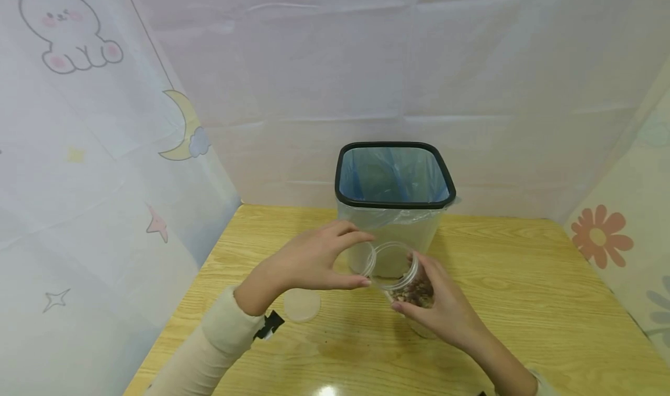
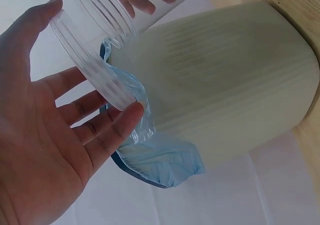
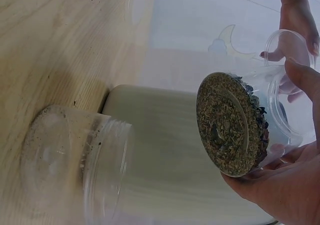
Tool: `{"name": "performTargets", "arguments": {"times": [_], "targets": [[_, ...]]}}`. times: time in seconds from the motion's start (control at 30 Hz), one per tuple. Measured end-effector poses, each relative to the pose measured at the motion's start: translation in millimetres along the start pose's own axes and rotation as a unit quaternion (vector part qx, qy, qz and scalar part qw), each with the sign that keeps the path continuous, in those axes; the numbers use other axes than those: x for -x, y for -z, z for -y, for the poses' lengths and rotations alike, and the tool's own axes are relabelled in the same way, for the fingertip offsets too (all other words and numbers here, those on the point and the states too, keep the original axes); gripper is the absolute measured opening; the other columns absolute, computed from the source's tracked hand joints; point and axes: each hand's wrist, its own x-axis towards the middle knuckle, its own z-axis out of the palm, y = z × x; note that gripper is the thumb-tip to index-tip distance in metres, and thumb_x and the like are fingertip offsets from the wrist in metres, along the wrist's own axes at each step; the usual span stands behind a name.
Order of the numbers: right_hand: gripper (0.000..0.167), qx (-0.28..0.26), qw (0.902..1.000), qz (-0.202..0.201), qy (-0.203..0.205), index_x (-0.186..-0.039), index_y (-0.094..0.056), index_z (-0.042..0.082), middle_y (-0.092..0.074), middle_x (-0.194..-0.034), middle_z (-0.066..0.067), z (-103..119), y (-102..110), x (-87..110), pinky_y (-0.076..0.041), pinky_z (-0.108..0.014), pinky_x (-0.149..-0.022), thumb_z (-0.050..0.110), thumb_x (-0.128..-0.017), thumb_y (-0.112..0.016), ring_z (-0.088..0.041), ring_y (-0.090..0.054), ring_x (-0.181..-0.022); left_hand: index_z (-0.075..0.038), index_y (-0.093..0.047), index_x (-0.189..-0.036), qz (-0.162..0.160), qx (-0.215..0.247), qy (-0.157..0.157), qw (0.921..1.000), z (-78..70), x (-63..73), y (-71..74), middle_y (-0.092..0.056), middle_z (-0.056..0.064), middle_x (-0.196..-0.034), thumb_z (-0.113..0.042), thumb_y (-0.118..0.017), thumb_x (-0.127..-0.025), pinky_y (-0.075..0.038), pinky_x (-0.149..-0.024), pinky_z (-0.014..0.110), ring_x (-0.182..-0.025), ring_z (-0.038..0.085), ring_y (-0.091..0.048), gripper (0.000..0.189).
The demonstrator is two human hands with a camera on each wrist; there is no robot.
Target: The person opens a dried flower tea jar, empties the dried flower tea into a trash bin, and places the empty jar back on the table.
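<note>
My left hand [image 1: 314, 259] pinches a clear plastic lid [image 2: 92, 62] by its edges, thumb on one side and fingers on the other. The lid is held on edge beside the mouth of a clear plastic jar [image 1: 416, 288]. That jar is gripped around its side by my right hand [image 1: 447, 309] and tilted, its open mouth toward the lid. Dried brown and green bits [image 3: 227, 122] cover its bottom. Below my right hand a second clear jar [image 3: 60, 157] stands uncapped on the table, with small dark specks inside.
A pale waste bin [image 1: 387, 233] with a black rim and bluish liner stands behind both hands. One translucent disc [image 1: 302, 304] lies flat on the wooden table [image 1: 502, 279], left of the jars. Dark crumbs are scattered near it. Printed cloth [image 1: 335, 64] hangs around the table.
</note>
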Motion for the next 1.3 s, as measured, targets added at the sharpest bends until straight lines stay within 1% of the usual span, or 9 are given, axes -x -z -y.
{"name": "performTargets", "arguments": {"times": [0.2, 0.37, 0.53, 0.67, 0.77, 0.93, 1.03, 1.17, 1.3], "targets": [[0.095, 0.001, 1.0000, 0.001, 0.002, -0.155, -0.037, 0.016, -0.049, -0.143, -0.017, -0.3, 3.7, -0.7, -0.050, -0.066, -0.093, 0.035, -0.078, -0.090, -0.038, -0.056, -0.123, -0.024, -0.054, -0.147, -0.002, -0.012, 0.000, 0.9999, 3.1, 3.1, -0.8, -0.057, -0.004, -0.133, -0.068, -0.063, -0.090, -0.055, -0.090, 0.033, -0.116, 0.011, -0.058, 0.072], [0.095, 0.008, 0.9999, -0.003, 0.012, -0.155, -0.037, 0.014, -0.051, -0.142, -0.017, -0.2, 8.2, -2.7, -0.051, -0.064, -0.093, 0.034, -0.078, -0.090, -0.037, -0.055, -0.123, -0.025, -0.053, -0.147, 0.002, -0.015, 0.011, 0.9998, 5.5, 6.2, -1.9, -0.057, -0.005, -0.135, -0.070, -0.061, -0.090, -0.055, -0.092, 0.033, -0.119, 0.011, -0.058, 0.073], [0.096, 0.017, 0.9998, -0.003, 0.008, -0.155, -0.037, 0.015, -0.052, -0.140, -0.018, 1.2, 12.5, -3.6, -0.051, -0.063, -0.092, 0.035, -0.078, -0.090, -0.036, -0.056, -0.122, -0.026, -0.053, -0.148, 0.012, -0.014, 0.025, 0.9995, 7.8, 10.1, -3.0, -0.056, -0.005, -0.136, -0.071, -0.060, -0.090, -0.056, -0.090, 0.034, -0.119, 0.012, -0.057, 0.073], [0.095, 0.024, 0.9997, -0.002, 0.000, -0.156, -0.036, 0.016, -0.051, -0.140, -0.016, 2.3, 16.9, -3.6, -0.050, -0.063, -0.092, 0.036, -0.079, -0.089, -0.035, -0.056, -0.121, -0.026, -0.053, -0.147, 0.016, -0.011, 0.031, 0.9993, 9.2, 12.8, -3.6, -0.056, -0.005, -0.136, -0.070, -0.060, -0.090, -0.056, -0.089, 0.035, -0.118, 0.012, -0.058, 0.072], [0.096, 0.034, 0.9994, -0.004, 0.002, -0.156, -0.036, 0.016, -0.049, -0.142, -0.017, 2.7, 21.0, -4.1, -0.050, -0.064, -0.092, 0.035, -0.079, -0.089, -0.036, -0.055, -0.121, -0.027, -0.053, -0.147, 0.017, -0.013, 0.035, 0.9991, 10.3, 14.3, -4.1, -0.057, -0.005, -0.134, -0.070, -0.061, -0.090, -0.056, -0.088, 0.034, -0.117, 0.012, -0.058, 0.072], [0.095, 0.043, 0.9990, -0.007, 0.004, -0.155, -0.036, 0.014, -0.049, -0.142, -0.018, 3.6, 28.3, -5.6, -0.049, -0.066, -0.092, 0.036, -0.079, -0.089, -0.037, -0.054, -0.122, -0.030, -0.052, -0.148, 0.024, -0.015, 0.044, 0.9987, 12.1, 16.4, -5.0, -0.057, -0.005, -0.134, -0.070, -0.060, -0.090, -0.056, -0.083, 0.033, -0.115, 0.011, -0.058, 0.071], [0.095, 0.044, 0.9990, -0.007, 0.004, -0.155, -0.036, 0.013, -0.049, -0.141, -0.018, 3.9, 31.6, -6.4, -0.049, -0.066, -0.092, 0.036, -0.079, -0.089, -0.036, -0.053, -0.122, -0.029, -0.052, -0.147, 0.022, -0.018, 0.041, 0.9988, 13.8, 17.3, -5.6, -0.057, -0.005, -0.134, -0.070, -0.060, -0.090, -0.056, -0.085, 0.034, -0.116, 0.012, -0.058, 0.071], [0.096, 0.045, 0.9989, -0.008, 0.010, -0.156, -0.036, 0.012, -0.047, -0.143, -0.019, 4.1, 34.9, -7.6, -0.047, -0.067, -0.094, 0.034, -0.079, -0.089, -0.037, -0.051, -0.125, -0.028, -0.052, -0.148, 0.024, -0.021, 0.040, 0.9987, 16.9, 19.3, -7.4, -0.057, -0.004, -0.135, -0.070, -0.060, -0.090, -0.055, -0.092, 0.035, -0.120, 0.013, -0.057, 0.071], [0.098, 0.051, 0.9986, -0.009, 0.010, -0.157, -0.034, 0.012, -0.046, -0.145, -0.020, 5.5, 38.3, -8.3, -0.045, -0.068, -0.096, 0.033, -0.079, -0.089, -0.039, -0.050, -0.127, -0.029, -0.051, -0.148, 0.029, -0.019, 0.049, 0.9982, 18.7, 22.4, -8.3, -0.056, -0.003, -0.136, -0.070, -0.060, -0.090, -0.056, -0.090, 0.036, -0.121, 0.014, -0.056, 0.072]]}}
